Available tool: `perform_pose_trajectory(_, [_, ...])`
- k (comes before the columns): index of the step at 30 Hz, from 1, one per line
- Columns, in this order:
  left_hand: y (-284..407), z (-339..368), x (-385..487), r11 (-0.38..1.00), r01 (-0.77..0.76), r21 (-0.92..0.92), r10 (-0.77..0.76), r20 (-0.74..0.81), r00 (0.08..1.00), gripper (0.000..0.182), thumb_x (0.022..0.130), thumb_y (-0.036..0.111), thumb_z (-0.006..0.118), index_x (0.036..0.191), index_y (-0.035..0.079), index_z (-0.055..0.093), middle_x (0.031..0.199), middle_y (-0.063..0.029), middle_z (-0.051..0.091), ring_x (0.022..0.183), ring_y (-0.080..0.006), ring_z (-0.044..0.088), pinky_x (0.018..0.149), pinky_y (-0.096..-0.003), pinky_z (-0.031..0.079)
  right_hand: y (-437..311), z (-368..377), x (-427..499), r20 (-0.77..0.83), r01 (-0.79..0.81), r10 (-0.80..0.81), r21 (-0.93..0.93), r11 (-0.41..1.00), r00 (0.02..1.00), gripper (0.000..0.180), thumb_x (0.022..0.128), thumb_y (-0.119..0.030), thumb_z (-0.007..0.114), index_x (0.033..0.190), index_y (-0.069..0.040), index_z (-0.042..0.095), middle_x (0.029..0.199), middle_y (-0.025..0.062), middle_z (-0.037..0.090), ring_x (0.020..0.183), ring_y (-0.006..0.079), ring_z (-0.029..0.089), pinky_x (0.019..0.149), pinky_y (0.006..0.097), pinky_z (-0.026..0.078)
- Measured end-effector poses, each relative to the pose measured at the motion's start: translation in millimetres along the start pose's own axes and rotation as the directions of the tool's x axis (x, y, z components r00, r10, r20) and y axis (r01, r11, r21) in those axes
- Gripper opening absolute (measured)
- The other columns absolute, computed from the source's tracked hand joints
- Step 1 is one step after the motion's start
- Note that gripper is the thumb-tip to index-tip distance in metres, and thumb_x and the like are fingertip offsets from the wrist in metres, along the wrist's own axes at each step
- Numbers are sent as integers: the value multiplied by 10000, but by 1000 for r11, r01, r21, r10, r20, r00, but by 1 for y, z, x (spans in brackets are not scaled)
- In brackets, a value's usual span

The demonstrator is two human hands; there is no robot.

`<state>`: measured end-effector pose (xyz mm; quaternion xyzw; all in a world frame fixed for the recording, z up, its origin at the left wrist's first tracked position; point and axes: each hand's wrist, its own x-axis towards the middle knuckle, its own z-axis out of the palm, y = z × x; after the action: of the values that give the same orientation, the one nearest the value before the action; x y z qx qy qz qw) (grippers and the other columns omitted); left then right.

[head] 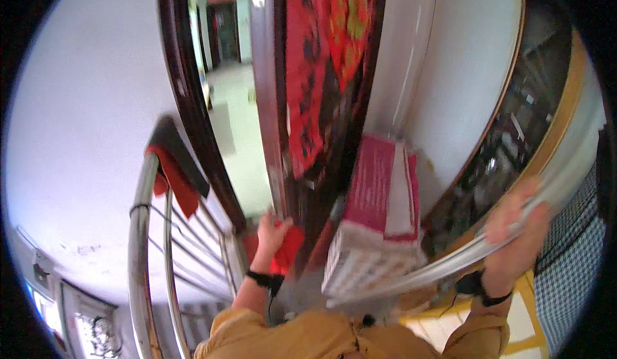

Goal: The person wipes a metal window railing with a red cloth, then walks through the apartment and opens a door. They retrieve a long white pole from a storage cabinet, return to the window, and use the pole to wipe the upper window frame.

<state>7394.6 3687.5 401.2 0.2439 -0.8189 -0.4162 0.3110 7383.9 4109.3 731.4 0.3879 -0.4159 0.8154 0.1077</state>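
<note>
My left hand [272, 233], with a black band at the wrist, is at the lower edge of a dark wooden door [279, 118] that stands ajar. Bright red material [291, 245] lies against or just behind its fingers; blur hides whether they hold it. My right hand [518, 231], also banded in black, is closed around a long, white, pole-like object [453, 262]. That object runs from the lower middle up to the right, and looks bent by the lens. Red paper decorations with black characters [306, 69] hang on the door.
A maroon-and-white carton [373, 190] rests on a pale patterned box [366, 258] beside the door. At left stands a metal stair railing [140, 224] with a black-and-red cloth [178, 166] draped over it. A dark wood-framed panel [506, 132] and chequered fabric [573, 272] are at right.
</note>
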Motion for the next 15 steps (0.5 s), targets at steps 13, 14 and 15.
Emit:
perform_pose_trajectory(13, [-41, 4, 22, 992, 33, -119, -1, 258, 966, 906, 784, 376, 816, 1499, 41, 371, 950, -134, 711, 886, -238, 673, 791, -358, 531, 102, 126, 5, 434, -169, 161, -20, 985, 886, 258, 1057, -288, 458, 1137, -43, 449, 815, 48, 502, 625, 120, 527, 559, 274, 469])
perform_pose_trajectory(14, [-42, 3, 22, 991, 24, -128, 12, 278, 960, 909, 775, 403, 810, 1498, 60, 378, 958, -151, 712, 906, -278, 681, 805, -385, 534, 107, 136, 5, 449, -171, 146, 15, 985, 881, 241, 1061, -270, 453, 1141, -43, 448, 823, 49, 501, 631, 113, 522, 572, 273, 471])
perform_pose_trajectory(15, [-41, 2, 20, 992, 45, -119, -6, 312, 950, 913, 766, 430, 805, 1497, 78, 384, 966, -168, 713, 926, -318, 689, 819, -412, 537, 111, 146, 6, 475, -149, 113, 39, 988, 873, 196, 1063, -220, 433, 1136, -39, 452, 816, 44, 500, 617, 105, 511, 559, 266, 462])
